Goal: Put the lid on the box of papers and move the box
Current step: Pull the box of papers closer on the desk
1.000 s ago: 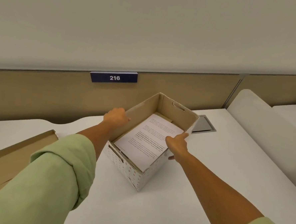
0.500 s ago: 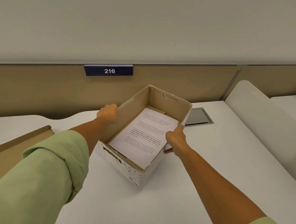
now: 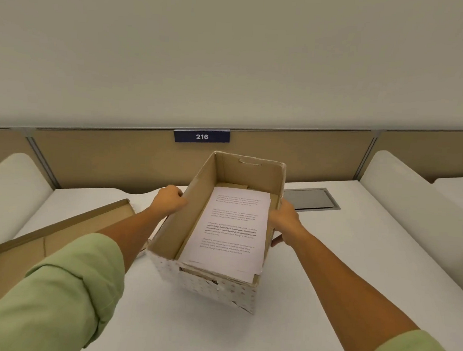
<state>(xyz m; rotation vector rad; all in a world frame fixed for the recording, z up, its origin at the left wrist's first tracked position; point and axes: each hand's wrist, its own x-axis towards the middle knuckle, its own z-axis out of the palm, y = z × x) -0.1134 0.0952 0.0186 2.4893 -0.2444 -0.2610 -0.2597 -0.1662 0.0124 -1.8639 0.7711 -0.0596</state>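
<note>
Box [image 3: 214,255] open-topped on white desk [image 3: 328,262], long axis running away from the viewer toward the partition, papers [image 3: 231,229] flat inside. It sits between the hands: left hand [image 3: 169,202] curled over left wall rim, right hand [image 3: 283,223] gripping right wall, thumb below. Lid [image 3: 45,234] lies upturned at left, apart from box.

papers [image 3: 232,229] lie in the box [image 3: 218,285] on the desk [image 3: 313,275]; lid [image 3: 31,244] left of it.
</note>
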